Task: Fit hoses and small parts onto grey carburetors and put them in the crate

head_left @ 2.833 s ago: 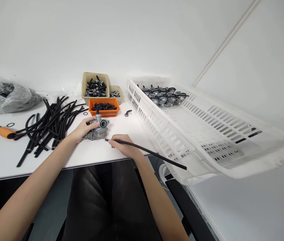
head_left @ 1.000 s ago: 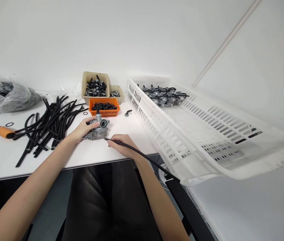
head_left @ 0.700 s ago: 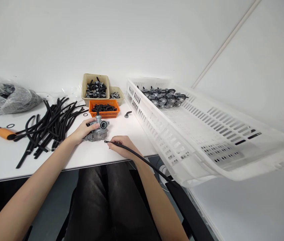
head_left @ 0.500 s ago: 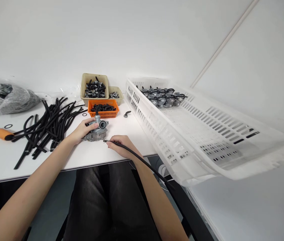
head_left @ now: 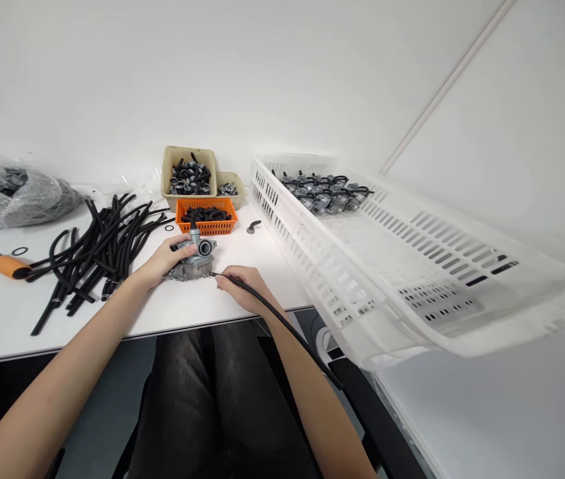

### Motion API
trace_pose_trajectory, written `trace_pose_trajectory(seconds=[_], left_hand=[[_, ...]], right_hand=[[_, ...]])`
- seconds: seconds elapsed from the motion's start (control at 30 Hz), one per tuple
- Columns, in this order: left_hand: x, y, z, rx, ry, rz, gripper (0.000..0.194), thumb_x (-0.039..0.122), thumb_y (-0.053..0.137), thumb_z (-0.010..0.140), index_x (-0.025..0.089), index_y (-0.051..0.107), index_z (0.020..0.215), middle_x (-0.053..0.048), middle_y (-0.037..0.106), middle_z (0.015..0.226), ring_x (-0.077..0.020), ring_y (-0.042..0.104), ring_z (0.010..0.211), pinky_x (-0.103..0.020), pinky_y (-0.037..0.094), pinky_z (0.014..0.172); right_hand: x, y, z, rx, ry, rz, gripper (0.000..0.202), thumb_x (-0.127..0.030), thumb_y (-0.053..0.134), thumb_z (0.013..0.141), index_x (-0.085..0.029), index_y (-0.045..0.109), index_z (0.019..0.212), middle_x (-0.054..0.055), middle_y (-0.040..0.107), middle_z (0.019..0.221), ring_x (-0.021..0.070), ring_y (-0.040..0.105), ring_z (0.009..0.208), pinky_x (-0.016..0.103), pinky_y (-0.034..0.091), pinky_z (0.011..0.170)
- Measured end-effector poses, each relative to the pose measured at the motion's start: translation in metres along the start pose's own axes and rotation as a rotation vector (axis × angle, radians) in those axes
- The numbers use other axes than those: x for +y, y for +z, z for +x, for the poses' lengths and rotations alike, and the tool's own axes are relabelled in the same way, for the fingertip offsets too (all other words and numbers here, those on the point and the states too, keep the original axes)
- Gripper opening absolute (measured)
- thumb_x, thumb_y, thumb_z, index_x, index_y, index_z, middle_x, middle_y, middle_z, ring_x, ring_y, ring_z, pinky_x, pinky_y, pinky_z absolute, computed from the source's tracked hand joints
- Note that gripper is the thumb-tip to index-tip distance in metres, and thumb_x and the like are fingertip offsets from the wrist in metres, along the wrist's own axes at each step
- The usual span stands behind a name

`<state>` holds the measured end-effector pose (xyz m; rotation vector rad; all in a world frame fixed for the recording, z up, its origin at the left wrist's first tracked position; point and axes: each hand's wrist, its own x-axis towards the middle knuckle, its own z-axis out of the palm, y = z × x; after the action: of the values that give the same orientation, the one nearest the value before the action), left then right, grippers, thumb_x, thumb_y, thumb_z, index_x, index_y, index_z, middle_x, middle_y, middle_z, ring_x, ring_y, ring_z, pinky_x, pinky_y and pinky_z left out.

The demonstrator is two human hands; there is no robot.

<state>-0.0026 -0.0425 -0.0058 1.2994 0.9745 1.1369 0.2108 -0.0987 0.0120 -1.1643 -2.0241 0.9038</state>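
My left hand (head_left: 169,258) is closed around the left side of a metal carburetor (head_left: 197,265), which stands upright on the white table. A black rubber cap tops it, and its round bore faces me. My right hand (head_left: 242,287) pinches a long black rubber hose (head_left: 290,326) near one end. That end meets the lower right side of the carburetor; whether it is pushed onto a fitting I cannot tell. The rest of the hose runs back over my right forearm and hangs past the table edge.
Black hoses (head_left: 108,246) lie heaped at left beside an orange-handled tool (head_left: 9,267) and a plastic bag (head_left: 18,199). Behind the carburetor are an orange basket (head_left: 213,228) and beige bins (head_left: 165,174). A small elbow part (head_left: 252,227) lies alone. A white crate (head_left: 307,246) holding carburetors stands at right.
My right hand has brought the hose end slightly up and left, closing the small gap to the carburetor. My left hand and the carburetor have stayed put.
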Motion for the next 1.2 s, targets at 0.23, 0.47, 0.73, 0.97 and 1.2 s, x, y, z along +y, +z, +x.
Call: trace_pose_trajectory(seconds=[0.23,0.47,0.73,0.97,1.2], left_hand=[[0.0036,0.0016,-0.0022,-0.012,0.013,0.001,0.048,0.050,0.079,0.060,0.016,0.070,0.092,-0.007,0.072,0.092,-0.0199,0.066,0.077,-0.028,0.051,0.072],[0.0008,0.0004,-0.0007,-0.008,-0.018,-0.017,0.048,0.051,0.079,0.060,0.016,0.069,0.092,-0.006,0.072,0.091,-0.0180,0.065,0.075,-0.027,0.050,0.071],[0.0010,0.0011,-0.0012,0.003,0.003,0.002,0.050,0.052,0.079,0.059,0.016,0.070,0.092,-0.007,0.072,0.091,-0.0202,0.066,0.078,-0.030,0.050,0.073],[0.0031,0.0021,-0.0023,-0.008,0.028,0.024,0.048,0.052,0.078,0.061,0.015,0.069,0.091,-0.007,0.071,0.092,-0.0200,0.064,0.079,-0.030,0.050,0.074],[0.0023,0.0026,-0.0017,0.016,0.021,0.022,0.051,0.053,0.079,0.058,0.015,0.070,0.091,-0.007,0.072,0.091,-0.0205,0.064,0.078,-0.031,0.050,0.074]], right_hand=[[-0.0009,0.0015,-0.0012,-0.060,-0.020,-0.053,0.025,-0.031,0.053,0.083,-0.017,0.060,0.064,-0.004,0.046,0.055,0.0097,0.040,0.056,0.024,0.030,0.057],[0.0001,0.0014,0.0001,-0.022,-0.017,-0.020,0.025,-0.029,0.053,0.084,-0.016,0.059,0.064,-0.003,0.051,0.059,0.0095,0.043,0.058,0.023,0.032,0.058],[0.0001,0.0006,-0.0003,-0.037,-0.035,-0.034,0.025,-0.028,0.050,0.086,-0.017,0.059,0.065,-0.003,0.053,0.060,0.0096,0.045,0.058,0.023,0.033,0.060],[-0.0028,0.0004,-0.0003,-0.084,-0.032,-0.084,0.027,-0.028,0.051,0.085,-0.016,0.058,0.062,-0.004,0.045,0.052,0.0096,0.041,0.055,0.024,0.030,0.057],[-0.0010,0.0005,0.0000,-0.068,-0.047,-0.068,0.026,-0.027,0.051,0.087,-0.017,0.060,0.064,-0.003,0.054,0.059,0.0096,0.048,0.059,0.022,0.034,0.062]])
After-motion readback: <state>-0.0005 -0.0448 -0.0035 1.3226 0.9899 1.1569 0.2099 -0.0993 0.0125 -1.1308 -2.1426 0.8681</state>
